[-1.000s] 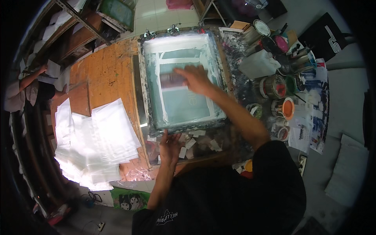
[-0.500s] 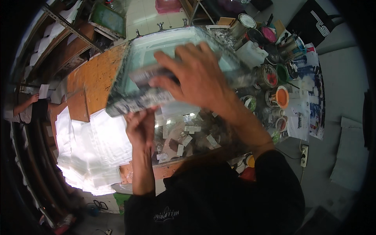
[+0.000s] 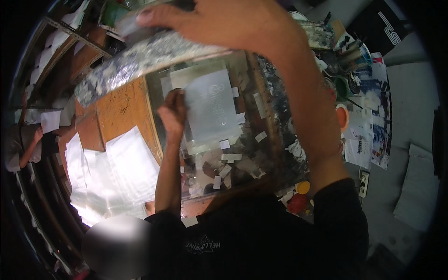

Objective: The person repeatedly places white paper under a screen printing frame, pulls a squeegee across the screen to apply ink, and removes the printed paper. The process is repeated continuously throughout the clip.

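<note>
left hand [image 3: 172,112] pinches grey sheet [image 3: 205,116] by edge, likely sparing the print [image 3: 217,97]; right hand [image 3: 235,23] at raised frame [image 3: 126,65], can't tell grip.

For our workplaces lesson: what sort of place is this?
Probably a screen-printing workshop: a paint-crusted grey frame raised above a pale rectangular sheet with white print, and an open round tin, orange inside.

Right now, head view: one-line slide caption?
Right hand at the raised screen-printing frame, left hand at the left edge of a printed translucent sheet.
</note>
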### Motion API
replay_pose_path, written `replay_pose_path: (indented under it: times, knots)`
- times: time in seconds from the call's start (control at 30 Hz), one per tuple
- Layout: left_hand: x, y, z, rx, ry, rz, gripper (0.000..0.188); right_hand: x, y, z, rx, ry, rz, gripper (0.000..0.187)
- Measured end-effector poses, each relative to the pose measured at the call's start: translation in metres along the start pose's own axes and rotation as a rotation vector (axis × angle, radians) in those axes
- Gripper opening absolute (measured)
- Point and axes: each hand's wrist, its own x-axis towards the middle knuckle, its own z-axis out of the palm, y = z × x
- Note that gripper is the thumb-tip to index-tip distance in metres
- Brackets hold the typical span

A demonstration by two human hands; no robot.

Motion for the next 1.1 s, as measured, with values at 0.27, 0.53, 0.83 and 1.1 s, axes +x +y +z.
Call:
replay_pose_path:
  times: [0.27, 0.53, 0.83, 1.1]
  knots:
    - [-0.018, -0.194, -0.291, 0.107, 0.623, -0.385, 0.052, 0.028, 0.03, 0.038, -0.032, 0.358, -0.256, 0.065]
    - [-0.209, -0.119, -0.164, 0.918, -0.141, 0.038, 0.065, 0.021, 0.029, 0.042, -0.144, 0.42, -0.179, 0.056]
    - [-0.132, -0.038, 0.059, 0.607, -0.248, 0.323, 0.056, 0.018, 0.028, 0.047, -0.187, 0.464, -0.332, 0.052]
    - [-0.147, -0.03, 0.063, 0.241, -0.197, 0.23, 0.058, -0.005, 0.036, 0.011, 0.148, 0.087, -0.328, 0.037]
